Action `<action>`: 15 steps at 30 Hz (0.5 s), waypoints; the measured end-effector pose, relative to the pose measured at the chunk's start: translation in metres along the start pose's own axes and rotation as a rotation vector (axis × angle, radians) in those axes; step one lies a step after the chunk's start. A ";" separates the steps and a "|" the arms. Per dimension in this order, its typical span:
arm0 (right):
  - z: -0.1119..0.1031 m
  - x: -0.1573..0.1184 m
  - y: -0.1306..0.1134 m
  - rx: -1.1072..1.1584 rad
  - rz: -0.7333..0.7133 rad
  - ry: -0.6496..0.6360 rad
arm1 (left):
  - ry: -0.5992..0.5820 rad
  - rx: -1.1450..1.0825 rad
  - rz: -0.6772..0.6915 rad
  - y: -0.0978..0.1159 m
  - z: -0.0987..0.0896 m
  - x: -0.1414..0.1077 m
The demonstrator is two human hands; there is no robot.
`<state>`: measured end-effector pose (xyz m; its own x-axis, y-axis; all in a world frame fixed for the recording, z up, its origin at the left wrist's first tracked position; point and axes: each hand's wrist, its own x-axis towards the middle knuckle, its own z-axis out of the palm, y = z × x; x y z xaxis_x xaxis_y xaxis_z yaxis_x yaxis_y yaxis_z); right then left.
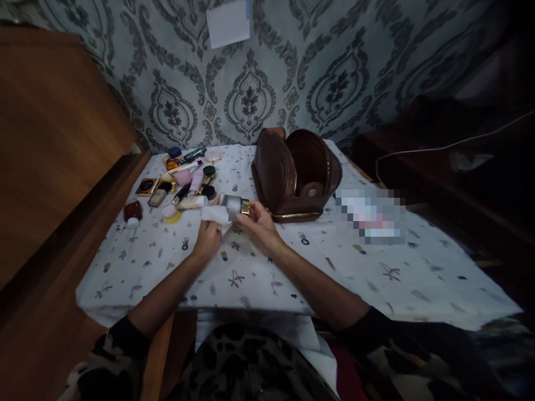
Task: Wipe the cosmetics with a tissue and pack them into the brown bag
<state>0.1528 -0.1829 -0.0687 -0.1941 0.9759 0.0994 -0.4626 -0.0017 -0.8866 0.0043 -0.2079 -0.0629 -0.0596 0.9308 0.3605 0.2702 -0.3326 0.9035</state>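
Observation:
Between my hands, above the table, is a grey cosmetic bottle (231, 204) with a gold cap, lying sideways. My right hand (259, 223) is closed around its gold-capped end. A white wipe or tissue (214, 214) is gripped in my left hand (209, 236) and touches the other end of the bottle. Just behind and to the right stands a brown cosmetic bag (273, 172), its top open and its inside dark. To the left lie several cosmetics, among them a cream tube (192, 203), a foundation bottle (160, 193) and a small yellow-and-pink jar (170, 213).
A dark red bottle (132, 213) with a white cap lies at the table's left side. A pixelated item (371, 216) rests right of the bag. The patterned white cloth (259, 284) covers the table. A wooden panel (58, 139) borders the left; a patterned wall is behind.

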 end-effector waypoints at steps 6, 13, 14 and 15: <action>-0.001 -0.006 -0.007 -0.666 -0.344 0.112 | 0.023 -0.042 -0.148 -0.009 -0.007 0.000; -0.001 -0.010 -0.012 -0.775 -0.459 0.155 | 0.060 -0.451 -0.363 -0.004 0.006 0.003; 0.000 -0.010 -0.012 -0.733 -0.429 0.156 | 0.059 -0.529 -0.389 -0.002 0.010 0.003; 0.000 -0.009 -0.011 -0.692 -0.392 0.145 | 0.057 -0.602 -0.415 -0.001 0.014 0.004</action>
<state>0.1596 -0.1921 -0.0601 0.0071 0.8961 0.4438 0.1755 0.4358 -0.8828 0.0171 -0.2022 -0.0656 -0.0966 0.9944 -0.0426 -0.3597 0.0050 0.9330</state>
